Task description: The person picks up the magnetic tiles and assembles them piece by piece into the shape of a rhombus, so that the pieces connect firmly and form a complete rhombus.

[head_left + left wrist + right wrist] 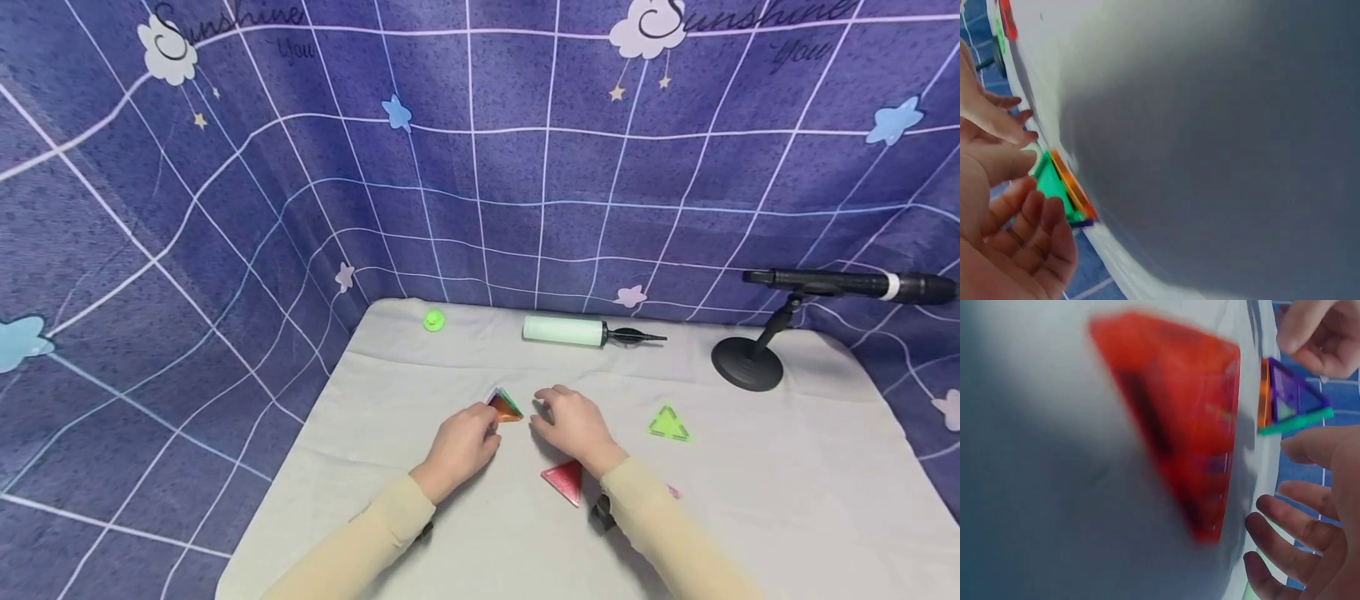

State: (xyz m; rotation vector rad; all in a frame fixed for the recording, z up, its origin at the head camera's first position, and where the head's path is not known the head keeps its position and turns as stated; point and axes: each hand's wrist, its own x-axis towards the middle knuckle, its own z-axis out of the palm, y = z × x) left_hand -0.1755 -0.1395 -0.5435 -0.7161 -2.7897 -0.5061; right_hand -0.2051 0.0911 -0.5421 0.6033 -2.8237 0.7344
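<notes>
Orange, green and purple triangular tiles lean together as a small standing pyramid (506, 407) on the white cloth, also seen in the right wrist view as a tile pyramid (1294, 400). My left hand (465, 437) is at its left side with fingers loosely bent; whether a fingertip touches it I cannot tell. To the right, my right hand (573, 423) stays apart from the pyramid, fingers spread and slightly bent, holding nothing. A red triangular tile (566, 481) lies flat below the right wrist. Further right lies a lime green triangular tile (669, 424).
At the back are a small green duck (433, 320) and a pale green hand pump (566, 331). A black microphone on a stand (748, 363) occupies the back right. Part of a pink piece (674, 492) shows beside the right sleeve. A patterned blue curtain (510, 167) hangs behind the table.
</notes>
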